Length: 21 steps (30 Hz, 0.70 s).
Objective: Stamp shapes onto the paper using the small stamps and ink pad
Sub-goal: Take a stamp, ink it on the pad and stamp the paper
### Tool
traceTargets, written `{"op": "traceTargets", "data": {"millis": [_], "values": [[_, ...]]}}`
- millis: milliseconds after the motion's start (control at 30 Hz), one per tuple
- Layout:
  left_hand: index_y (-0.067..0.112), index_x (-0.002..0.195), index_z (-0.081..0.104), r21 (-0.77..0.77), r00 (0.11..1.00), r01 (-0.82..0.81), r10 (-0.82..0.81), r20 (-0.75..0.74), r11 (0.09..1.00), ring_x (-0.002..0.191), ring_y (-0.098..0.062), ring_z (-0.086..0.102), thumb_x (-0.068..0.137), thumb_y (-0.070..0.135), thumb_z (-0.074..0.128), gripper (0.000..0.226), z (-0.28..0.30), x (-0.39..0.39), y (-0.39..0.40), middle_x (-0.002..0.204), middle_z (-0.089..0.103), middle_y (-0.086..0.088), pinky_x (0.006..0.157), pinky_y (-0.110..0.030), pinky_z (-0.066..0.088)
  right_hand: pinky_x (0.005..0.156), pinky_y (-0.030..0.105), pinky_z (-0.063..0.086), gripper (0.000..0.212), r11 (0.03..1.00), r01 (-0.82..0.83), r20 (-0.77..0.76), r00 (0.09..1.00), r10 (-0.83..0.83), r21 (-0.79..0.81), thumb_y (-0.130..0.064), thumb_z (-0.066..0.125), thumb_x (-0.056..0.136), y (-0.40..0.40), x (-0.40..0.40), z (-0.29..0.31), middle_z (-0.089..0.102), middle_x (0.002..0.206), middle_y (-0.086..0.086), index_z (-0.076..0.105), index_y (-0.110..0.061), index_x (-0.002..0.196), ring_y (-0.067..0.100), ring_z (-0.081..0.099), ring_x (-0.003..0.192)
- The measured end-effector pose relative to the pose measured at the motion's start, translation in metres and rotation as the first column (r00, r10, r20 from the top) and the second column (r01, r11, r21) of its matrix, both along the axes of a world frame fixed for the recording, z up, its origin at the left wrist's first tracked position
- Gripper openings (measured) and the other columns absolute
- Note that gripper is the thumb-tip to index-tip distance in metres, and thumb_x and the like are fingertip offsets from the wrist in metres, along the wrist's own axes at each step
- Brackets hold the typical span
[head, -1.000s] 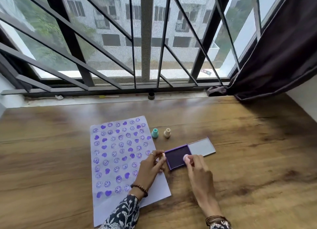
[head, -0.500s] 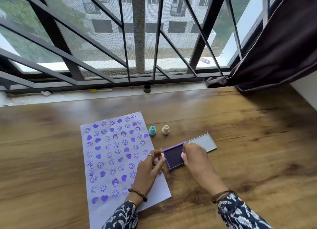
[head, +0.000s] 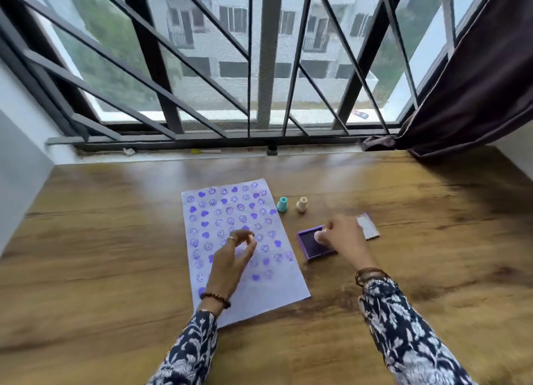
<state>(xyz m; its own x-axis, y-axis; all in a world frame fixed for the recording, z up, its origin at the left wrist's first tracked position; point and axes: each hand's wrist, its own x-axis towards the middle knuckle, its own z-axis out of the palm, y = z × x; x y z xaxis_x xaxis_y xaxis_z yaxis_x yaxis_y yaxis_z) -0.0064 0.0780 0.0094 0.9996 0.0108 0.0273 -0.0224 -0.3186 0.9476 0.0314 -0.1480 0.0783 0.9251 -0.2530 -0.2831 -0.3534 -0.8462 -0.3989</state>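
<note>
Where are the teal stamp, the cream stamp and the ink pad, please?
teal stamp (head: 282, 205): head view, on its flared body.
cream stamp (head: 301, 204): head view, on its body.
ink pad (head: 312, 245): head view, on the dark inked surface.

A single head-worn camera is looking forward and down from the near edge of the worktop (head: 115, 240). It is facing the far window grille (head: 265, 67), sitting close above both hands.

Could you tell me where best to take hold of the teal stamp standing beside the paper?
Probably by its narrow upper neck, coming from above. The teal stamp stands upright on a wider base, apart from the cream stamp and just off the paper, leaving room for fingertips on either side.
</note>
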Motion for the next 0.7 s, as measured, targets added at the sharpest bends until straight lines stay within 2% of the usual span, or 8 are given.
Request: {"op": "traceTargets", "data": {"millis": [67, 167, 233, 333, 433, 533, 600, 700], "values": [[0.032, 0.094, 0.054, 0.05, 0.999, 0.033, -0.033, -0.003, 0.998, 0.086, 0.016, 0.057, 0.087, 0.02, 0.058, 0.014, -0.001, -0.007, 0.012, 0.094, 0.063, 0.02, 0.072, 0.001, 0.04, 0.052, 0.031, 0.03, 0.027, 0.979, 0.064, 0.134, 0.987, -0.091, 0.196, -0.019, 0.066, 0.073, 0.024, -0.027, -0.004, 0.061, 0.065, 0.018, 0.051, -0.01, 0.053, 0.033, 0.057, 0.068], [0.029, 0.093, 0.054, 0.05, 0.998, 0.052, -0.051, -0.03, 0.997, 0.088, 0.003, 0.061, 0.087, 0.016, 0.057, 0.014, -0.004, -0.015, 0.016, 0.096, 0.066, 0.007, 0.076, -0.004, 0.043, 0.058, 0.025, 0.03, 0.009, 0.937, 0.059, 0.283, 0.945, -0.163, 0.343, -0.019, 0.06, 0.083, 0.056, -0.07, -0.016, 0.064, 0.079, 0.009, 0.063, -0.015, 0.076, 0.027, 0.059, 0.075], [0.019, 0.098, 0.055, 0.052, 0.999, 0.042, -0.041, -0.02, 0.998, 0.097, -0.012, 0.062, 0.087, 0.014, 0.057, 0.011, -0.007, -0.017, 0.014, 0.103, 0.066, -0.004, 0.085, -0.018, 0.047, 0.065, 0.03, 0.04, 0.01, 0.957, 0.025, 0.321, 0.939, -0.122, 0.289, -0.022, 0.056, 0.089, 0.068, -0.092, -0.024, 0.061, 0.091, 0.006, 0.063, -0.016, 0.093, 0.026, 0.06, 0.081], [0.017, 0.099, 0.055, 0.06, 1.0, 0.029, -0.028, -0.011, 0.998, 0.099, -0.018, 0.062, 0.088, 0.016, 0.056, 0.012, -0.008, -0.016, 0.013, 0.107, 0.065, -0.009, 0.087, -0.033, 0.05, 0.07, 0.041, 0.051, 0.017, 0.98, -0.09, 0.346, 0.938, 0.024, 0.176, -0.022, 0.05, 0.094, 0.073, -0.108, -0.034, 0.06, 0.101, 0.008, 0.061, -0.012, 0.102, 0.027, 0.062, 0.082], [0.023, 0.097, 0.053, 0.039, 0.999, 0.015, -0.013, -0.035, 0.999, 0.096, -0.016, 0.064, 0.087, 0.019, 0.057, 0.012, -0.01, -0.015, 0.013, 0.108, 0.066, -0.005, 0.085, -0.032, 0.05, 0.062, 0.037, 0.052, 0.018, 0.985, -0.172, 0.345, 0.925, 0.159, 0.008, -0.025, 0.047, 0.096, 0.077, -0.113, -0.037, 0.058, 0.102, 0.003, 0.059, -0.013, 0.103, 0.025, 0.064, 0.078], [0.028, 0.097, 0.052, 0.033, 0.999, 0.006, -0.004, -0.047, 0.999, 0.093, -0.011, 0.065, 0.086, 0.023, 0.059, 0.013, -0.014, -0.015, 0.013, 0.108, 0.067, -0.003, 0.084, -0.031, 0.051, 0.047, 0.028, 0.048, 0.007, 0.971, -0.202, 0.37, 0.899, 0.236, -0.129, -0.019, 0.061, 0.088, 0.082, -0.113, -0.037, 0.063, 0.087, 0.002, 0.063, -0.014, 0.091, 0.021, 0.065, 0.064], [0.033, 0.094, 0.051, 0.035, 0.999, 0.004, -0.002, -0.047, 0.999, 0.093, -0.009, 0.065, 0.086, 0.024, 0.059, 0.014, -0.016, -0.015, 0.014, 0.108, 0.067, -0.002, 0.083, -0.029, 0.052, 0.039, 0.021, 0.043, 0.007, 0.958, -0.208, 0.375, 0.887, 0.27, -0.198, -0.018, 0.071, 0.081, 0.085, -0.112, -0.037, 0.064, 0.077, 0.0, 0.065, -0.015, 0.083, 0.015, 0.063, 0.056], [0.042, 0.09, 0.049, 0.039, 0.999, 0.003, -0.002, -0.037, 0.999, 0.095, -0.008, 0.064, 0.086, 0.025, 0.058, 0.02, -0.016, -0.014, 0.015, 0.108, 0.067, -0.002, 0.083, -0.026, 0.051, 0.037, 0.02, 0.043, 0.01, 0.952, -0.215, 0.372, 0.883, 0.285, -0.218, -0.017, 0.074, 0.077, 0.086, -0.109, -0.038, 0.065, 0.073, -0.001, 0.065, -0.016, 0.08, 0.013, 0.063, 0.054]]}}
